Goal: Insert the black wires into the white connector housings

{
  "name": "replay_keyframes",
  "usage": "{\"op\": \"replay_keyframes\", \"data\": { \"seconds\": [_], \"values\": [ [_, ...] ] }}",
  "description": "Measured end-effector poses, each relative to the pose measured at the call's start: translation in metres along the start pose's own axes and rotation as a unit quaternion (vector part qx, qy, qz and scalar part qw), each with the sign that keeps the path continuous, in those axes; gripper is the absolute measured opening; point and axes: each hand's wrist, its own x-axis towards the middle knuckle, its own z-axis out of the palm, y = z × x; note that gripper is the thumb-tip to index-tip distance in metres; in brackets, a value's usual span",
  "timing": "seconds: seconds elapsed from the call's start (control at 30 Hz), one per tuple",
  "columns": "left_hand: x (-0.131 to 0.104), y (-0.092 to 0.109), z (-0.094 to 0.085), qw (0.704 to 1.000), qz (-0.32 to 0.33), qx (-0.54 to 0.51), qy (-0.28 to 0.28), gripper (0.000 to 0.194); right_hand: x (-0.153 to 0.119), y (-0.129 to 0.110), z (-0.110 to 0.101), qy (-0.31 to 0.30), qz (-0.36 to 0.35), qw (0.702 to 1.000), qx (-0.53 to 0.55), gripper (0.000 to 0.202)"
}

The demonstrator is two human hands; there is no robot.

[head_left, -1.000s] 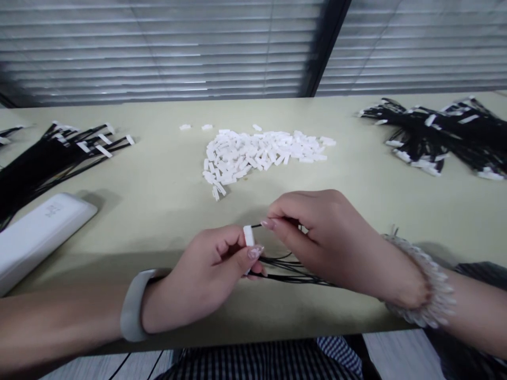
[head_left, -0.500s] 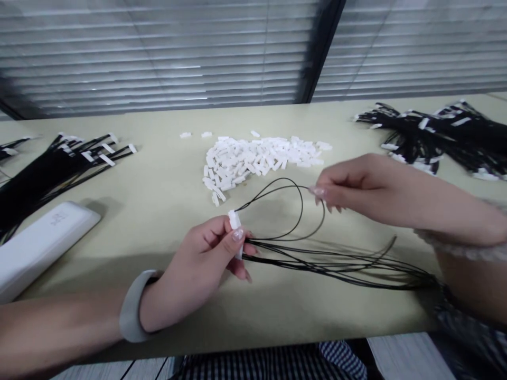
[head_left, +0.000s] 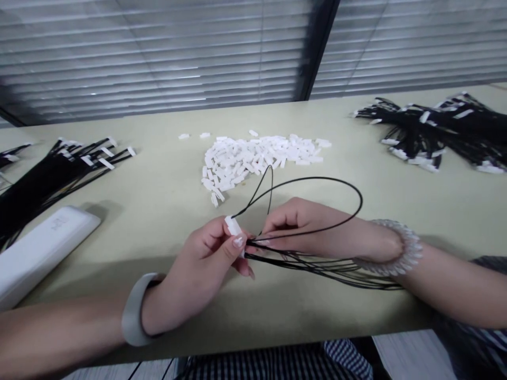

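Observation:
Between the thumb and fingers of my left hand (head_left: 216, 250) is a white connector housing (head_left: 233, 226), tilted, its lower part hidden by the thumb. Thin black wires (head_left: 309, 266) run from it to the right in a loose bundle. Two wires bend up from the housing's top end; one makes a wide loop (head_left: 336, 180) passing over my right hand. My right hand (head_left: 303, 227) is closed in a pinch on a black wire close to the housing's right side. Its fingertips are partly hidden behind wires, and the wire's tip cannot be made out.
A pile of white connector housings (head_left: 253, 157) lies mid-table, with a few loose ones behind it. Bundles of black wires with white connectors lie at the left (head_left: 47, 171) and right (head_left: 447, 124). A long white case (head_left: 47, 248) sits at the left. Window blinds stand behind the table.
My right hand has moved left and down, from out beside the wire loops to close by the housing. One loop now stands narrow and the other spreads wider over my hand. My left hand stays nearly still.

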Motion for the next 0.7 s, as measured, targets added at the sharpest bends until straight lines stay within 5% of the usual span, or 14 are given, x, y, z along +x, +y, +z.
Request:
{"op": "replay_keyframes", "data": {
  "seconds": [0.2, 0.33, 0.6, 0.7],
  "values": [
    [-0.001, 0.001, -0.001, 1.0, -0.002, 0.031, -0.002, 0.013, -0.002, -0.005, 0.002, 0.007, -0.024, 1.0, -0.006, 0.031],
    [-0.001, 0.0, -0.002, 1.0, -0.01, 0.019, -0.018, 0.015, -0.006, -0.009, 0.005, 0.043, -0.067, 0.987, -0.139, 0.028],
    [0.001, -0.003, -0.002, 0.998, -0.039, -0.042, -0.014, 0.02, -0.015, -0.009, 0.005, 0.11, -0.093, 0.892, -0.427, 0.015],
    [0.004, -0.005, -0.001, 0.991, -0.06, -0.119, 0.001, 0.018, -0.023, -0.003, -0.01, 0.186, -0.028, 0.821, -0.539, 0.014]
  ]
}}
